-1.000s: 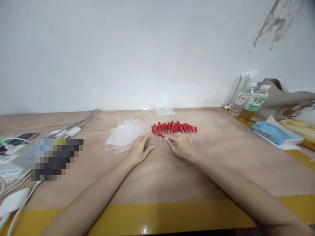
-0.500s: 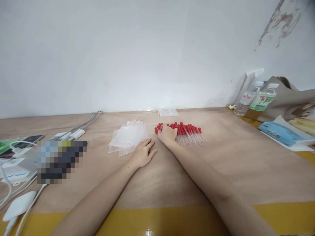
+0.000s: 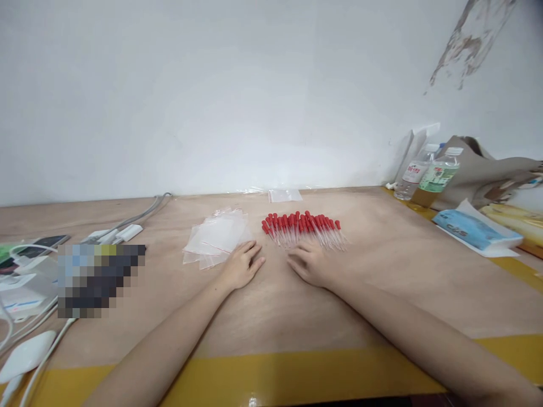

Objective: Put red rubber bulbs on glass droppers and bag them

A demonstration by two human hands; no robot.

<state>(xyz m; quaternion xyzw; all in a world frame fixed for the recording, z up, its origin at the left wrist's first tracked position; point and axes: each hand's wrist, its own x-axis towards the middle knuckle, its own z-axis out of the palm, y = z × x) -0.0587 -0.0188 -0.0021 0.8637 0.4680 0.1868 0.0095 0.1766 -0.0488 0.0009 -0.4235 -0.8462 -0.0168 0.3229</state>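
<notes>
A row of red-capped clear droppers lies on the wooden table. To their left sits a stack of small clear zip bags. My left hand rests flat on the table, fingers spread, its fingertips at the near edge of the bags. My right hand lies palm down just in front of the droppers, fingers stretched out and holding nothing.
Another clear bag lies by the wall. Two plastic bottles, a beige bag and a blue packet stand at the right. Cables and chargers, a phone and a blurred patch are at the left.
My right hand, which reached onto the left end of the droppers half a second ago, has drawn back towards me and now lies flat in front of them. My left hand stayed put.
</notes>
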